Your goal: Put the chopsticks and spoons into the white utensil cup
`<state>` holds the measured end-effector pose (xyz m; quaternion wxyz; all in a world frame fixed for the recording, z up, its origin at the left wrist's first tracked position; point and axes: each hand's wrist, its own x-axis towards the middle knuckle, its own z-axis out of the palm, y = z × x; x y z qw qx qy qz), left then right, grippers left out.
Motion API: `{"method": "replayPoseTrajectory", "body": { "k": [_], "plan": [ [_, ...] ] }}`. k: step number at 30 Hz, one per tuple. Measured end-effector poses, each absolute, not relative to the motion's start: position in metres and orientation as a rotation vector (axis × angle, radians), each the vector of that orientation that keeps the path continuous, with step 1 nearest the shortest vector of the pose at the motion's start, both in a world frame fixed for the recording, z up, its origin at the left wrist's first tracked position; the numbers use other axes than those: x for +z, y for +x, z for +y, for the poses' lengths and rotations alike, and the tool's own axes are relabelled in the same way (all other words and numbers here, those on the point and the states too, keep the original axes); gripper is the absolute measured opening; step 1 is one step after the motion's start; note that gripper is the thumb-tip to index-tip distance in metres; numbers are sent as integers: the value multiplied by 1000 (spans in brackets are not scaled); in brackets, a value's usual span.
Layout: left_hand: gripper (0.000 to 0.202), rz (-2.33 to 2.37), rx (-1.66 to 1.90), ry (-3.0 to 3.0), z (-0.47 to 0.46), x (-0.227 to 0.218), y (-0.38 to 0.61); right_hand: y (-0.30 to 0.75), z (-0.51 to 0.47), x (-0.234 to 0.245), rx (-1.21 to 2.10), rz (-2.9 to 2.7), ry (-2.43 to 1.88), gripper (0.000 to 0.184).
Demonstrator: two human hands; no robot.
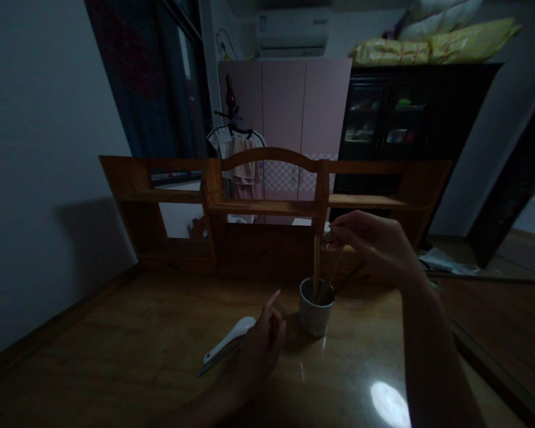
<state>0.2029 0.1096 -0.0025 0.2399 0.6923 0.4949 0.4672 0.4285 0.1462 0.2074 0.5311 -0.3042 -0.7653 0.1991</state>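
A white cup (315, 315) stands on the wooden desk with several thin chopsticks (316, 267) upright and leaning in it. Above its rim, the fingers of my right hand (372, 241) are pinched together at the upper ends of the sticks. What lies in that pinch is too dark and small to name. Left of the cup, my left hand (263, 339) hovers low over the desk, one finger extended and the others loosely bent. Beside that hand lie a white spoon (227, 342) and a thin dark utensil (218, 359), both partly hidden by it.
A wooden shelf unit (267, 207) runs along the back of the desk (160, 333). Beyond it are a pink wardrobe (285, 107), a dark cabinet (410, 119) and clothes on a rack (241, 148). A wall (35, 178) borders the left side.
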Motion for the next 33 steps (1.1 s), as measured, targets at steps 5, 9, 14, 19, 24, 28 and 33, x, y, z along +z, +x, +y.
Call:
{"method": "replayPoseTrajectory", "body": {
  "k": [5,9,14,19,24,28,33],
  "plan": [
    [54,1323,1210,1873,105,5,201,414,162,193,394,-1990,-830,10],
    [55,1326,1210,1817,107,3,201,399,179,176,275,-2109,-968,11],
    [55,1397,1189,1807,109,0,201,385,190,163,130,-2213,-1125,15],
    [54,1448,1172,1808,109,0,201,381,192,160,99,-2275,-1202,16],
    [58,1461,1166,1781,110,0,201,382,201,151,91,-2300,-1224,17],
    [62,1425,1184,1807,111,0,201,382,207,143,103,-2335,-1251,16],
    [61,1426,1176,1815,111,-1,201,383,209,139,108,-2341,-1286,17]
  ]
}}
